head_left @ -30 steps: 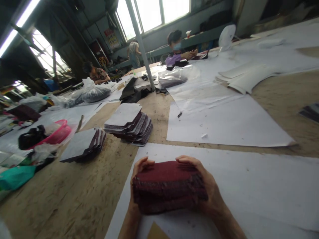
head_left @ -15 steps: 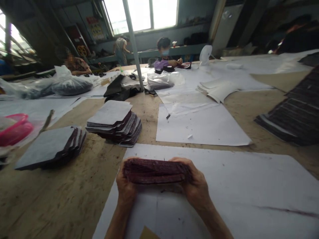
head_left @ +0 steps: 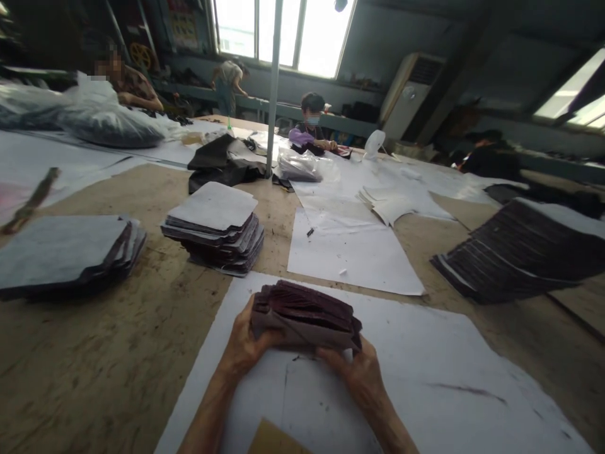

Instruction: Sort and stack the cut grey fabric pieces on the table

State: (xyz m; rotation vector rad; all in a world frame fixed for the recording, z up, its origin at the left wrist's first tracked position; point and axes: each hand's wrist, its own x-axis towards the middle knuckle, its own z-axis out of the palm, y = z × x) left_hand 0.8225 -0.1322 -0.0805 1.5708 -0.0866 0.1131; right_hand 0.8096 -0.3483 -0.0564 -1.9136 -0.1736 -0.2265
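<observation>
Between my hands is a stack of dark maroon fabric pieces (head_left: 307,315), its layered edges upward and slightly fanned, a greyish face toward me. My left hand (head_left: 246,343) grips the stack's left end, thumb across the near face. At the right end my right hand (head_left: 357,366) holds it too, thumb along the lower near edge; its other fingers are mostly hidden behind. Below lies a large white paper sheet (head_left: 425,372). A tan piece of card (head_left: 278,438) shows at the bottom edge.
Two stacks of grey-topped pieces stand left, one nearer (head_left: 61,252) and one mid-table (head_left: 212,208). A tall dark stack (head_left: 520,252) leans at right. Farther back are a metal pole (head_left: 274,94), plastic bags (head_left: 113,120), a white fan (head_left: 374,144) and several people at work.
The stack has tilted in my hands, so its greyish near face now shows below the edges. Both thumbs have come round to the near side. The camera view has turned right.
</observation>
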